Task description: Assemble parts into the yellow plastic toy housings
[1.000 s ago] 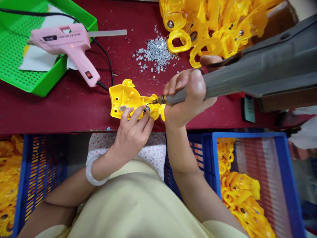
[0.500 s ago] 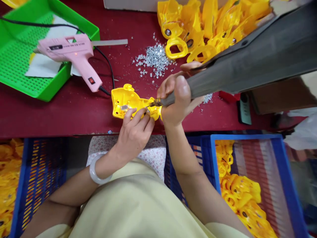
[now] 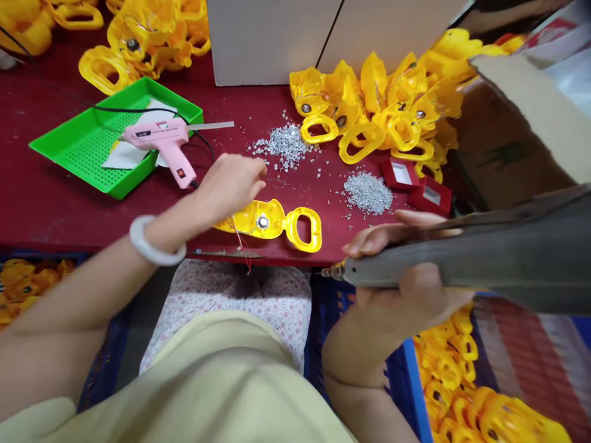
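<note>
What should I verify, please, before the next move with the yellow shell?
1. Driver held in right hand: ok.
2. Bit apart from the shell: ok.
3. Wires tucked inside the shell: not ok; they trail past the front edge of the table.
4. Round part fastened: cannot tell.
5. Left hand off the shell: cannot tell; it hides part of it.

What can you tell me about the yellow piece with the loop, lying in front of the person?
The yellow piece looks like glossy plastic: a hollow shell, open side up, with a loop at its right end. Inside sits a round silvery part; thin wires trail over the front edge of the dark red table. The left hand partly hides its left end; whether they touch is unclear.
</note>
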`<state>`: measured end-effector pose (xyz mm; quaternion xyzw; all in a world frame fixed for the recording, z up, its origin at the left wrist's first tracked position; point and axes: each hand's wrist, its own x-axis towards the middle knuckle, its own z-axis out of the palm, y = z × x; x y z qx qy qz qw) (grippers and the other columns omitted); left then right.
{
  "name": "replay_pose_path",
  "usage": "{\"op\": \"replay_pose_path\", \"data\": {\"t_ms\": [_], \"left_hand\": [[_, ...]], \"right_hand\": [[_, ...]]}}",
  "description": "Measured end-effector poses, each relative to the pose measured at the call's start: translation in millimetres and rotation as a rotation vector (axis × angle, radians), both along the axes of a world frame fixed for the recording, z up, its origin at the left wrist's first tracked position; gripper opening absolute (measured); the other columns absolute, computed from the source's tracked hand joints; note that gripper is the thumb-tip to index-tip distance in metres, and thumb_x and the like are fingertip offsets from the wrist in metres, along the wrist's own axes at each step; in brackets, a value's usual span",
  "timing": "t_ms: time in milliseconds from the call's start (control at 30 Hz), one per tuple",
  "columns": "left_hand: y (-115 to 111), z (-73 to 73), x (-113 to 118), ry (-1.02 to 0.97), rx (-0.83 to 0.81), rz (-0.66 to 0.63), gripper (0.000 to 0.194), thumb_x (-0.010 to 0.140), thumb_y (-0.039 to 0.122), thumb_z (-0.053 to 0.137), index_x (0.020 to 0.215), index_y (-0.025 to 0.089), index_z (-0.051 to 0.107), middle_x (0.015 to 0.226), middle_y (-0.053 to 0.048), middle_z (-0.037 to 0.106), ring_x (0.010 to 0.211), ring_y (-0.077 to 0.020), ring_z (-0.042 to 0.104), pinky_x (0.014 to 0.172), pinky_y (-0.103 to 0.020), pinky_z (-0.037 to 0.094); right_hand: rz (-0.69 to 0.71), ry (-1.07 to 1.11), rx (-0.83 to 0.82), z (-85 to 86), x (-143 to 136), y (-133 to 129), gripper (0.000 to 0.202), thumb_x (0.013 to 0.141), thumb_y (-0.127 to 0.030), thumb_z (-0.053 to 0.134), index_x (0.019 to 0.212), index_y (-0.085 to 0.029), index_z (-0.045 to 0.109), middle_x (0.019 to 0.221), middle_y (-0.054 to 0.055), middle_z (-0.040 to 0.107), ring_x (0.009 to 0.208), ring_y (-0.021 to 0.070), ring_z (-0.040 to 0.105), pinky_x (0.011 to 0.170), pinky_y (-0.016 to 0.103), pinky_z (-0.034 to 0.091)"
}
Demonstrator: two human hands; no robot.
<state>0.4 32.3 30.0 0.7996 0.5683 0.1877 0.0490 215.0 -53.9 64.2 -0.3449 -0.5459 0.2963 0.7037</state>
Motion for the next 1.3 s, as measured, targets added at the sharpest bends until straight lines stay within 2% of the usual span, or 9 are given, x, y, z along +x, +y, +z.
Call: {"op": "replay_pose_path", "data": {"t_ms": [167, 400, 533, 667, 767, 833, 933, 1033, 1300], "left_hand": [[71, -8.5, 11, 0.193, -0.120, 0.088, 0.010, 0.076, 0.013, 0.067, 0.083, 0.012, 0.073, 0.073, -0.010, 0.066, 0.076, -0.0234, 0.064, 0.074, -0.035, 0.047], [79, -6.0, 33, 0.256, -0.206, 0.169, 0.023, 0.074, -0.002, 0.057, 0.088, 0.008, 0.073, 0.085, -0.015, 0.069, 0.093, -0.0319, 0.067, 0.081, -0.041, 0.050], [38, 17.3, 24, 0.015, -0.117, 0.073, 0.018, 0.076, 0.001, 0.058, 0.083, 0.011, 0.071, 0.077, -0.010, 0.067, 0.082, -0.0255, 0.066, 0.079, -0.039, 0.048], [-53, 32.5, 22, -0.621, -0.271, -0.150, 0.006, 0.080, 0.016, 0.062, 0.078, 0.019, 0.067, 0.070, -0.002, 0.067, 0.064, -0.0145, 0.061, 0.064, -0.028, 0.047], [-115, 17.3, 27, -1.156, -0.685, -0.050, 0.011, 0.086, 0.027, 0.061, 0.081, 0.018, 0.066, 0.072, -0.003, 0.068, 0.055, -0.0115, 0.059, 0.052, -0.024, 0.045], [-139, -1.3, 32, -1.432, -0.860, 0.050, 0.016, 0.084, 0.032, 0.067, 0.081, 0.016, 0.064, 0.070, -0.002, 0.067, 0.053, -0.0096, 0.057, 0.051, -0.022, 0.045], [-152, -26.6, 40, -1.744, -1.016, 0.187, 0.021, 0.078, 0.032, 0.075, 0.082, 0.015, 0.064, 0.070, -0.001, 0.066, 0.054, -0.0070, 0.056, 0.052, -0.019, 0.044], [-154, -39.7, 42, -1.914, -1.127, 0.240, 0.022, 0.077, 0.029, 0.078, 0.082, 0.014, 0.064, 0.071, 0.000, 0.065, 0.055, -0.0058, 0.056, 0.053, -0.017, 0.044], [-155, -40.5, 39, -2.009, -1.192, 0.224, 0.023, 0.075, 0.026, 0.081, 0.082, 0.013, 0.063, 0.069, -0.001, 0.065, 0.053, -0.0057, 0.055, 0.052, -0.017, 0.042]], "right_hand": [[0.073, 0.015, -0.082, -15.0, 22, -14, 0.027, 0.074, -0.033, 0.066, 0.100, -0.025, 0.072, 0.060, -0.001, 0.056, 0.047, 0.0160, 0.051, 0.042, 0.031, 0.044], [0.033, 0.078, -0.088, -18.1, 41, -12, 0.024, 0.069, -0.025, 0.069, 0.092, -0.022, 0.071, 0.056, -0.005, 0.053, 0.043, 0.0124, 0.048, 0.039, 0.026, 0.042], [0.025, 0.064, -0.127, -20.0, 35, -14, 0.026, 0.065, -0.025, 0.076, 0.089, -0.023, 0.069, 0.057, -0.006, 0.053, 0.044, 0.0123, 0.050, 0.041, 0.026, 0.043], [-0.035, 0.218, -0.164, -13.0, 18, -13, 0.018, 0.069, -0.021, 0.069, 0.087, -0.022, 0.066, 0.054, -0.008, 0.050, 0.040, 0.0086, 0.044, 0.041, 0.022, 0.038], [0.020, 0.306, -0.109, -3.6, 5, -10, 0.017, 0.068, -0.021, 0.065, 0.085, -0.023, 0.066, 0.051, -0.009, 0.045, 0.037, 0.0070, 0.039, 0.037, 0.019, 0.034], [0.089, 0.304, -0.058, 2.2, -2, -12, 0.017, 0.069, -0.025, 0.064, 0.086, -0.024, 0.068, 0.050, -0.009, 0.042, 0.035, 0.0071, 0.037, 0.035, 0.020, 0.034], [0.141, 0.241, -0.028, 8.7, -14, -20, 0.019, 0.073, -0.031, 0.064, 0.090, -0.025, 0.069, 0.051, -0.009, 0.036, 0.034, 0.0075, 0.033, 0.034, 0.023, 0.036], [0.148, 0.149, -0.020, 11.1, -28, -30, 0.019, 0.077, -0.034, 0.065, 0.095, -0.028, 0.068, 0.050, -0.010, 0.032, 0.034, 0.0084, 0.028, 0.034, 0.025, 0.033], [0.182, 0.128, -0.050, 7.4, -45, -37, 0.018, 0.077, -0.034, 0.064, 0.095, -0.029, 0.066, 0.050, -0.009, 0.031, 0.035, 0.0088, 0.029, 0.036, 0.025, 0.031]]}}
